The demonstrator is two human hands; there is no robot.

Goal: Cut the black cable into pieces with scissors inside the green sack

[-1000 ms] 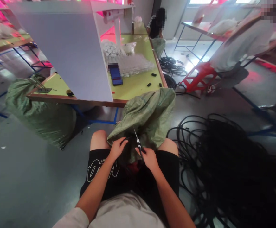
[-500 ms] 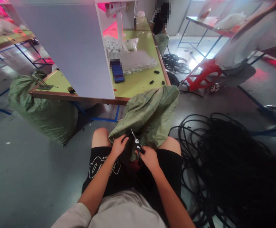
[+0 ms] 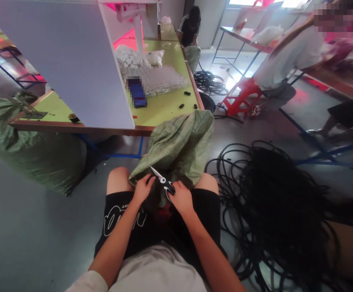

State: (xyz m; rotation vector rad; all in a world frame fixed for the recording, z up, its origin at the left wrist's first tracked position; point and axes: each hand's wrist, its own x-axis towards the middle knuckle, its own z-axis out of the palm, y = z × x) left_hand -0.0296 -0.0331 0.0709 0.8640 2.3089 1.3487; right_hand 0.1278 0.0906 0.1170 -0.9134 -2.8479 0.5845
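Workshop floor (image 3: 27,227), cable heap (image 3: 273,202) alongside: green sack (image 3: 179,142) wedged between the knees, mouth near; right hand (image 3: 180,198) grips scissors (image 3: 161,179), left hand (image 3: 142,188) pinches a dark cord (image 3: 149,177)

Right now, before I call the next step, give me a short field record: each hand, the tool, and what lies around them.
Left hand: fingers curled at the mouth of the green woven sack; what they pinch is unclear
Right hand: grips the scissors, blades pointing up and left over the sack mouth
Sack: between the person's knees, leaning on the table edge
Floor, right: black cable pile
Floor, left: second green sack, under the table
Others: a person sits on a red stool, apart
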